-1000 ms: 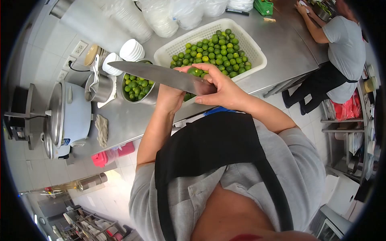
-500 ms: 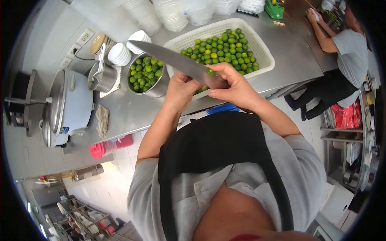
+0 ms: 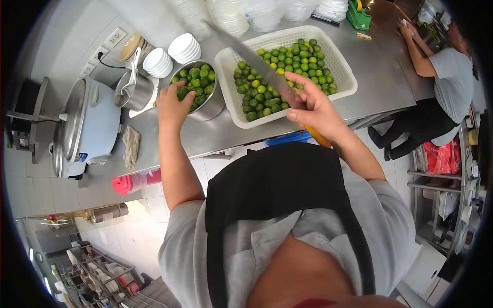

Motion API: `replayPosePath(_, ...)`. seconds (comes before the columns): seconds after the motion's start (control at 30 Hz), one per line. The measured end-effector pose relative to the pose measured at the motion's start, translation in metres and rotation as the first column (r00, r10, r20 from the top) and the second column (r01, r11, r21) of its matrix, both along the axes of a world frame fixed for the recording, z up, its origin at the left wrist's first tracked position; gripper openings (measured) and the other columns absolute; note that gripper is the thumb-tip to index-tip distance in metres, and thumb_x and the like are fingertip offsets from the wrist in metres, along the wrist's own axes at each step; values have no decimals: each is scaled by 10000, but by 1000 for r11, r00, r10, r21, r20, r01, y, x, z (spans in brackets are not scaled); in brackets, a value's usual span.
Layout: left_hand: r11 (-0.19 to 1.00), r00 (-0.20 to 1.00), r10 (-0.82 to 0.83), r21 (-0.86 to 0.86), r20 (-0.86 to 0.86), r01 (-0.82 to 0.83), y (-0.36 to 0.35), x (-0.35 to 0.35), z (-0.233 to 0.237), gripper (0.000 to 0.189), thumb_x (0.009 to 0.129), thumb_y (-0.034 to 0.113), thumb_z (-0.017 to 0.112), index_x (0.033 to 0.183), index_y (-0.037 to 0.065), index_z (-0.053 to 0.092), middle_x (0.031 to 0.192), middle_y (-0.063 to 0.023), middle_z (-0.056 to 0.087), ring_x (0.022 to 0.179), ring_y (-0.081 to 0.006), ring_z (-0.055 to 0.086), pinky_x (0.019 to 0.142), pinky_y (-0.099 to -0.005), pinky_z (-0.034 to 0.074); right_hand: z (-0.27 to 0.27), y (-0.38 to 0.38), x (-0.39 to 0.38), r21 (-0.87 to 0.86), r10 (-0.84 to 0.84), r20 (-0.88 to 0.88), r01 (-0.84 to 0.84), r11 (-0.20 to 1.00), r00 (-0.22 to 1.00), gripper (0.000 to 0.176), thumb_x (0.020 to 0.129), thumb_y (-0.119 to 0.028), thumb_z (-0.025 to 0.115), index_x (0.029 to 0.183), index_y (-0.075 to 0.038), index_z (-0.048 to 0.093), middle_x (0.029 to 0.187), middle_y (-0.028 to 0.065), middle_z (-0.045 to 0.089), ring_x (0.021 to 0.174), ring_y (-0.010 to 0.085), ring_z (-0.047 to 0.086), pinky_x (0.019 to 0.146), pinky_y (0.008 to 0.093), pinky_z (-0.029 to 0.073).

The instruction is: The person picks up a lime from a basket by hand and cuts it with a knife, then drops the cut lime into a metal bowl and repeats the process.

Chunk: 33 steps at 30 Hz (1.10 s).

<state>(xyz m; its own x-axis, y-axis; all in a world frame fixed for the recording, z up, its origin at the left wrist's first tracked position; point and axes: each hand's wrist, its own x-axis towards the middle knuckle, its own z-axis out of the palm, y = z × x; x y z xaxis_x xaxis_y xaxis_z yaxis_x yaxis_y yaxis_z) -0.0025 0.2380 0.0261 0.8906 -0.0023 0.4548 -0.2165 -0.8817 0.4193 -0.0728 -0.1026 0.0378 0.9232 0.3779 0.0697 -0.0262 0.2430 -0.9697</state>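
My left hand [image 3: 173,105] is at the left rim of a metal pot [image 3: 211,109] filled with green limes. A dark green lime [image 3: 182,93] sits between its thumb and fingers. My right hand [image 3: 314,108] grips a large knife [image 3: 251,59] around the base of the blade, with the orange handle running back under the wrist. The blade points up and left, over a white perforated basket [image 3: 345,88] holding many limes [image 3: 295,62]. Part of the grip is hidden behind my right palm.
Stacked white bowls [image 3: 158,62], a small saucepan [image 3: 136,92] and a folded cloth [image 3: 131,147] lie to the left, beside a large cooker [image 3: 98,123]. Wrapped plastic containers [image 3: 264,13] line the back. A co-worker [image 3: 449,74] stands at the right end of the counter.
My left hand has moved left from beside the knife to the pot. The knife has swung to point more upward, and my right hand has shifted slightly right and down.
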Motion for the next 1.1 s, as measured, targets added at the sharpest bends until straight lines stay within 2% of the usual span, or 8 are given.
replayPosePath(0.17,902,899,-366,-328,-240,280,-57,35,-6,305,794,185,688,1053,32,637,1016,-139,646,914,-234,626,822,-352,485,-4,-14,7,-5,-74,13,74,997,997,654,796,-47,645,1376,-50,343,927,24,536,717,47,479,529,179,398)
replayPosePath(0.43,865,890,-182,363,-419,348,-146,141,-104,246,811,188,649,1003,36,622,1032,-152,633,890,-332,624,812,-395,499,0,-16,-5,12,-44,-38,45,999,998,619,793,-10,667,1341,-70,385,981,23,555,898,75,512,841,247,404)
replayPosePath(0.53,842,858,-385,251,-340,478,-139,148,-101,243,858,226,623,1014,41,595,1006,-154,641,833,-292,641,771,-368,526,1,-25,-9,6,-124,2,124,992,992,599,803,-30,667,1334,-73,394,947,18,561,838,60,515,734,224,425)
replayPosePath(0.57,865,739,-493,-348,-458,361,-145,111,-51,246,888,235,594,1036,39,576,1002,-156,639,821,-252,644,744,-343,538,0,-30,-8,14,-142,1,142,990,990,599,803,-30,667,1334,-73,394,947,18,561,838,60,515,734,224,425)
replayPosePath(0.6,610,604,-642,-792,-472,28,-148,81,-19,249,918,243,565,1059,38,557,997,-157,637,809,-213,647,718,-318,549,-3,-36,-6,10,-135,-25,135,991,991,583,812,-49,663,1331,-68,396,929,15,566,805,53,515,671,213,418)
replayPosePath(0.7,148,443,-874,-978,-198,-144,-140,54,-3,261,954,217,513,1121,17,514,1022,-159,619,814,-154,638,706,-267,556,-6,-39,-2,0,-168,-28,168,986,985,546,838,-109,650,1323,-69,402,875,5,573,715,36,506,524,187,368)
replayPosePath(0.8,-47,427,-900,-956,-85,-290,-142,34,-2,255,958,182,504,1149,14,507,1053,-172,608,823,-157,637,729,-258,555,-1,-31,0,14,-167,-111,170,985,980,565,842,-113,638,1345,-64,385,842,9,524,705,41,499,517,176,410)
replayPosePath(1.1,-152,595,-804,-967,0,-205,-150,-7,-9,357,869,81,632,1185,0,487,1033,-99,599,875,-163,619,802,-291,523,6,-5,-3,-52,-36,-60,33,998,998,641,821,-72,655,1378,-99,339,901,26,552,777,51,509,608,202,423)
